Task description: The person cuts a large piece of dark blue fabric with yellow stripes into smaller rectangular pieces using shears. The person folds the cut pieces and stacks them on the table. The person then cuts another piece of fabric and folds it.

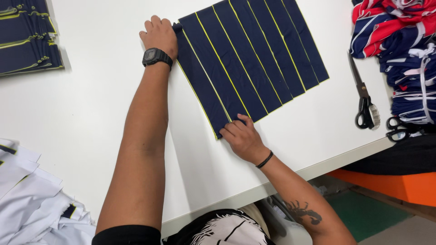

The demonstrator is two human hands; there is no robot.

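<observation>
On the white desk (91, 113) lies a fan of navy strips (252, 59) with yellow edging, laid side by side and overlapping slightly, running diagonally away from the person. The left hand (159, 34), with a black watch on its wrist, rests at the far end of the leftmost strip, fingers curled over its corner; whether they pinch the cloth or only press on it cannot be told. The right hand (243, 138) lies at the near end of the same strip, fingertips flat on the cloth, open and pinching nothing.

Right of the strips lie black scissors (363, 102), and beyond them a heap of red, white and navy cloth (399, 50). Left of the strips, at the desk's far corner, sits a stack of similar navy pieces (27, 38); white cloth (32, 199) is piled near the person.

Risk, as a judgement: the strips look thin and slippery, so a sideways push from either hand could skew the fan, bunch the leftmost strip, or drag its neighbours out of line. Uneven pressure between the two hands would likely twist that strip.
</observation>
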